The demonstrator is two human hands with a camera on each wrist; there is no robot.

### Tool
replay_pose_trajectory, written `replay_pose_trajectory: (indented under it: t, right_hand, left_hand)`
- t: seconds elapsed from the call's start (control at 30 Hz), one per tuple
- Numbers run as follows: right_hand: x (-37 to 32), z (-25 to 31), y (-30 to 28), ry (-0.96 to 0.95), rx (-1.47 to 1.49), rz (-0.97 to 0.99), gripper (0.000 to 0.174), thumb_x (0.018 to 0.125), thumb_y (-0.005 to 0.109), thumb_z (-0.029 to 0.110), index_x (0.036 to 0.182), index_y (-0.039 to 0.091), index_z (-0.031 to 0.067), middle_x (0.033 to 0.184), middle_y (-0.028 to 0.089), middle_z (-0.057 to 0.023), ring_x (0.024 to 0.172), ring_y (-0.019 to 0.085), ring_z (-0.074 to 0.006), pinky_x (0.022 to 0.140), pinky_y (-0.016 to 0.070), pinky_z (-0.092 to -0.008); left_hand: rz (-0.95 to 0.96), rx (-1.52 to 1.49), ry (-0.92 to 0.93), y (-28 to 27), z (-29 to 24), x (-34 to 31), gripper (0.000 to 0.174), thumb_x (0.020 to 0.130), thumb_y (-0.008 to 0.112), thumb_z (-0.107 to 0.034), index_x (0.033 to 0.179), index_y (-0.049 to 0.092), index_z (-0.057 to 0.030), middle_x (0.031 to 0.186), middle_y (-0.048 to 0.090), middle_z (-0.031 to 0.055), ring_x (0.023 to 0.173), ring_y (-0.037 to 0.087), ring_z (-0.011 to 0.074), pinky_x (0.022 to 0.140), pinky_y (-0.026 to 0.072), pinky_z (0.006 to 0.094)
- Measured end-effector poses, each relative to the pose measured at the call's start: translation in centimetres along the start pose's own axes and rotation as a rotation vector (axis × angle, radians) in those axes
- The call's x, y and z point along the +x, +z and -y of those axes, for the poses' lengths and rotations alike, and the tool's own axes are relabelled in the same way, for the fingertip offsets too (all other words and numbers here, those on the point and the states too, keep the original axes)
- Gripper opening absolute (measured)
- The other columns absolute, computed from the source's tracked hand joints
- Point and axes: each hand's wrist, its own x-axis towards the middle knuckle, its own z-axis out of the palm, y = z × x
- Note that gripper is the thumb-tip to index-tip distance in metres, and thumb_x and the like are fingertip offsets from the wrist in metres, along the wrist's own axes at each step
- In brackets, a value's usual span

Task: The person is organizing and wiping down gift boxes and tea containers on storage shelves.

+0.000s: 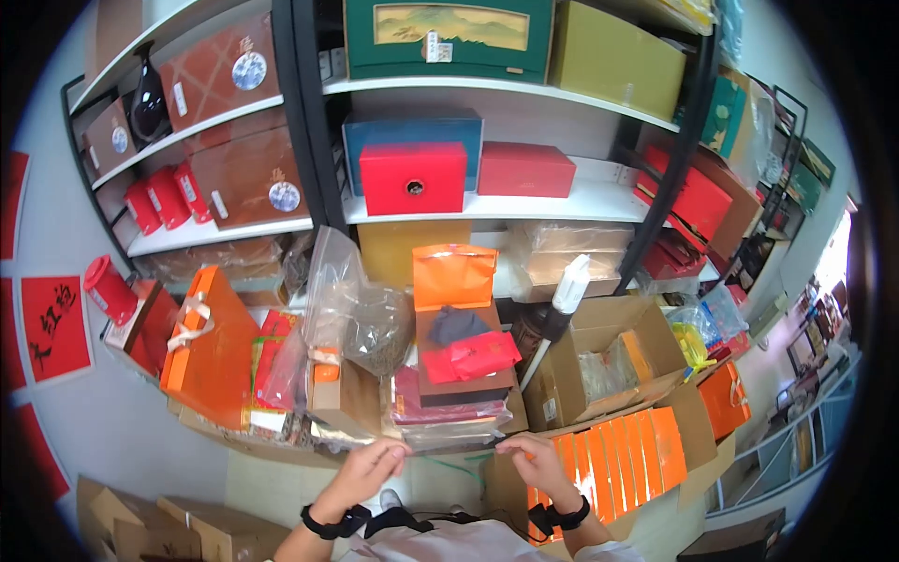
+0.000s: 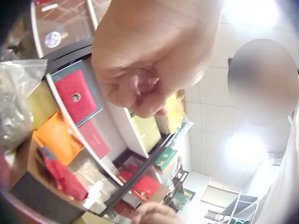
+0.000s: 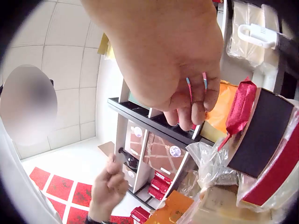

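My left hand (image 1: 373, 465) hovers at the front, in front of a dark box (image 1: 459, 391); its fingers bend loosely and nothing shows in them. Opposite it, my right hand (image 1: 538, 465) hangs in the air beside a carton of orange boxes (image 1: 618, 459), fingers relaxed and holding nothing. A gap separates the two hands. On the dark box lie a shiny red packet (image 1: 473, 357) and a dark grey cloth (image 1: 459, 326). An orange bag (image 1: 455, 272) with a folded top stands behind them. The right wrist view shows the red packet (image 3: 240, 107) beyond my right fingers.
An open carton (image 1: 609, 361) with plastic-wrapped things stands at the right, beside a white-topped object (image 1: 571, 281). Left of the dark box are a clear plastic bag (image 1: 375, 328) and a tall orange gift bag (image 1: 213, 347). Shelves (image 1: 506, 206) with boxes rise behind.
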Motion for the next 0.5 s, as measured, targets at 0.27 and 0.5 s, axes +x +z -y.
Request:
replay_pose_trajectory:
  t: [0.27, 0.5]
  right_hand:
    - [1.0, -0.4, 3.2, -0.076, 0.009, 0.148, 0.026, 0.076, 0.053, -0.006, 0.097, 0.066, 0.0013, 0.090, 0.068, -0.0131, 0.084, 0.066, -0.0294, 0.075, 0.0517, -0.0358]
    - [5.3, 3.4, 7.4, -0.109, -0.049, 0.234, 0.023, 0.078, 0.057, -0.004, 0.099, 0.066, 0.0025, 0.092, 0.069, -0.0130, 0.086, 0.066, -0.0326, 0.078, 0.0517, -0.0367]
  left_hand:
    - [0.207, 0.395, 0.982, -0.8, -18.0, -0.4, 0.013, 0.080, 0.061, -0.001, 0.092, 0.065, 0.0025, 0.079, 0.067, 0.0081, 0.051, 0.054, 0.0157, 0.047, 0.0423, 0.0255]
    - [-0.234, 0.308, 1.304, -4.0, -19.8, -2.4, 0.023, 0.061, 0.075, -0.012, 0.082, 0.069, -0.0194, 0.057, 0.044, -0.0033, 0.046, 0.041, 0.0105, 0.040, 0.0248, 0.0234]
